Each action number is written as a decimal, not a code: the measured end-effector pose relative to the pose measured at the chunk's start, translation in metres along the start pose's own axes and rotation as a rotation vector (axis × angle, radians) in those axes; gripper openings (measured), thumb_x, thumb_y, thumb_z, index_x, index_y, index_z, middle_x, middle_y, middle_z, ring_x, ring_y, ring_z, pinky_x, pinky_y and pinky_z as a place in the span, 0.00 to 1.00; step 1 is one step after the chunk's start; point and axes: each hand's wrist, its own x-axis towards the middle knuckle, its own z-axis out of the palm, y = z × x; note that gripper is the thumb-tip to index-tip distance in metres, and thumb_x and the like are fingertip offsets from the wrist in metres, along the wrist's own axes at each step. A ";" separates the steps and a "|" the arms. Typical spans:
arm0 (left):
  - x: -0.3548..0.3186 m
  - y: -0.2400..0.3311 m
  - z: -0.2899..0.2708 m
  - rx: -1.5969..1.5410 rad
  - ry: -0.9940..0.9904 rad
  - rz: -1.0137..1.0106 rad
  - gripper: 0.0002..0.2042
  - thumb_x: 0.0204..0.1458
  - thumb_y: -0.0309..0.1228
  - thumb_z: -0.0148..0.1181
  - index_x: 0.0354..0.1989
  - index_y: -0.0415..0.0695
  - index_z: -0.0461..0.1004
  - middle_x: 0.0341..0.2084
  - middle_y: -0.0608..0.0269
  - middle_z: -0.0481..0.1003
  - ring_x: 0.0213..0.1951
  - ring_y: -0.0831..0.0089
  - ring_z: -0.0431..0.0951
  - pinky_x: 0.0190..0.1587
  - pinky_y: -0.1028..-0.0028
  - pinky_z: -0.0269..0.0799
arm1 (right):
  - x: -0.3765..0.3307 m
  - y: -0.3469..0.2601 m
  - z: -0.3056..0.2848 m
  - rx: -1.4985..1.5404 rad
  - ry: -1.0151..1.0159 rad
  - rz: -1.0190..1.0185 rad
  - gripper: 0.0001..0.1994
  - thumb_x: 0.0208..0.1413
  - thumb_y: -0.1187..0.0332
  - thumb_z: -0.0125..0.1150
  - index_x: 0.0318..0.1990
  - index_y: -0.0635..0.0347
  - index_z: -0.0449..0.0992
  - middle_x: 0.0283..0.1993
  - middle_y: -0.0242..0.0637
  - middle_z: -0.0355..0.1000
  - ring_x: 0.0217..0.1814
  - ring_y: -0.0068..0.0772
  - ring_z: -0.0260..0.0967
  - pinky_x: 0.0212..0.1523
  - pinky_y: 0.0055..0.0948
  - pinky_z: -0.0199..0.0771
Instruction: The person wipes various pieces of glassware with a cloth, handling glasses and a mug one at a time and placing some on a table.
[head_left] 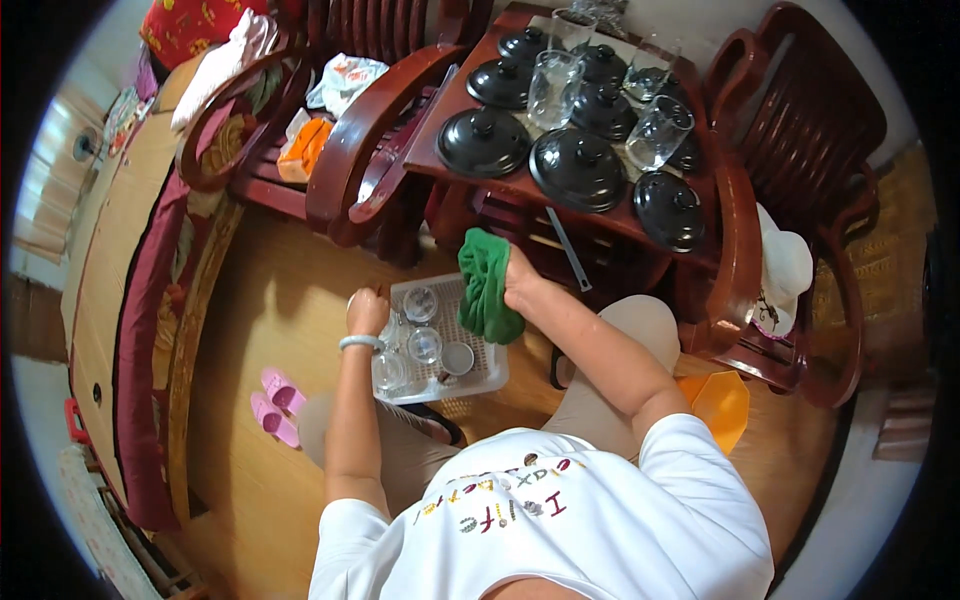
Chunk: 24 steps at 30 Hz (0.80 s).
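Observation:
My right hand [519,282] grips a crumpled green cloth [484,288], which hangs over the right side of a white plastic basket [487,378]. At the basket's left edge is my left hand [368,312], its fingers curled; what they hold, if anything, is hidden. A pale bracelet [361,342] circles that wrist. Several clear glass pieces stand inside the basket, among them a round glass [424,345] in the middle and a glass cup [457,358] near the front right. The basket sits on the floor between my feet.
A dark red wooden table [440,165] ahead carries several black lids [577,168] and tall glass jars [554,88]. A grey strip [568,250] shows by its near edge. Wooden armchairs [345,170] flank it. Pink slippers [276,405] lie left, an orange container [720,408] right.

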 end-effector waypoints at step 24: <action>-0.002 -0.027 0.031 0.215 -0.630 -0.127 0.19 0.48 0.40 0.54 0.43 0.41 0.75 0.44 0.46 0.73 0.48 0.52 0.73 0.50 0.63 0.68 | -0.024 -0.026 -0.012 -0.050 0.083 -0.276 0.07 0.55 0.66 0.56 0.32 0.59 0.74 0.26 0.33 0.70 0.25 0.26 0.66 0.24 0.25 0.68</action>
